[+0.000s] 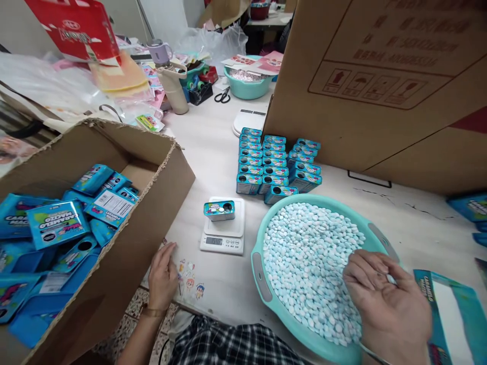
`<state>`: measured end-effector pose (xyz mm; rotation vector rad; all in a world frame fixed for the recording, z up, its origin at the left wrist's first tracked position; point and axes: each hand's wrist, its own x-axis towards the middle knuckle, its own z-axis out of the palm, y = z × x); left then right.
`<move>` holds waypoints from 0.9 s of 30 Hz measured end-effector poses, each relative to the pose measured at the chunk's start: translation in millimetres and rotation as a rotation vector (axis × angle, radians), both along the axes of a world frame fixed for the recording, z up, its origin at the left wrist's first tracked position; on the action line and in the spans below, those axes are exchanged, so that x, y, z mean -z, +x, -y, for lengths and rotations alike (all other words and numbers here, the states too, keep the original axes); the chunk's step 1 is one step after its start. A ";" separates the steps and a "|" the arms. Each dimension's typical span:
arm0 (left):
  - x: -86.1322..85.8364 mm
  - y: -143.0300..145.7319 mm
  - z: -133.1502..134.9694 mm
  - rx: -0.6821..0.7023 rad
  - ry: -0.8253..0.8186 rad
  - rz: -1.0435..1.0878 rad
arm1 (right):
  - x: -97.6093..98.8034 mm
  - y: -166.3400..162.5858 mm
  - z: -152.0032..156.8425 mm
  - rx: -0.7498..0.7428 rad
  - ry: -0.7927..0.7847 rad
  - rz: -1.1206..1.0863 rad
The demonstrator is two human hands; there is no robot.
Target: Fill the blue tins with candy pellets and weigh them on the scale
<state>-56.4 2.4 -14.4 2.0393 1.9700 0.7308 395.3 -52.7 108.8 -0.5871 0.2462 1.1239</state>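
Observation:
My right hand (388, 299) is over the right rim of a turquoise basin (263, 291), palm up with its fingers curled in. A small pale candy (391, 279) shows between the thumb and fingers. Small white and light-blue candies (312, 263) fill much of the basin. My left hand (163, 274) lies at the table's front edge beside a cardboard box (152, 203), fingers stretched out and holding nothing. A blue tin (219, 211) stands on the white digital scale (222, 244), its round opening facing up with a candy or two by it.
Several blue tins (274, 170) stand in rows behind the basin. More blue packs (57, 223) fill the left box. A large carton (380, 91) rises at the back right. Scissors (222, 95), a cream tumbler (174, 88) and a second basin (249, 88) stand farther back.

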 end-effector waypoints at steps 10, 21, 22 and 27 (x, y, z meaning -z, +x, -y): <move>-103.0 152.0 -3.1 0.447 0.313 0.442 | -13.0 -85.1 -29.3 -0.136 -0.234 -0.215; -123.7 156.9 -41.5 0.485 0.273 0.327 | 7.2 -26.4 5.6 -0.007 -0.096 -0.196; -120.6 137.7 -50.1 0.362 0.277 0.296 | 7.5 -18.1 11.6 0.037 -0.106 -0.174; -119.5 94.0 -85.4 0.255 0.158 0.034 | 6.0 -8.3 18.0 0.110 -0.134 -0.119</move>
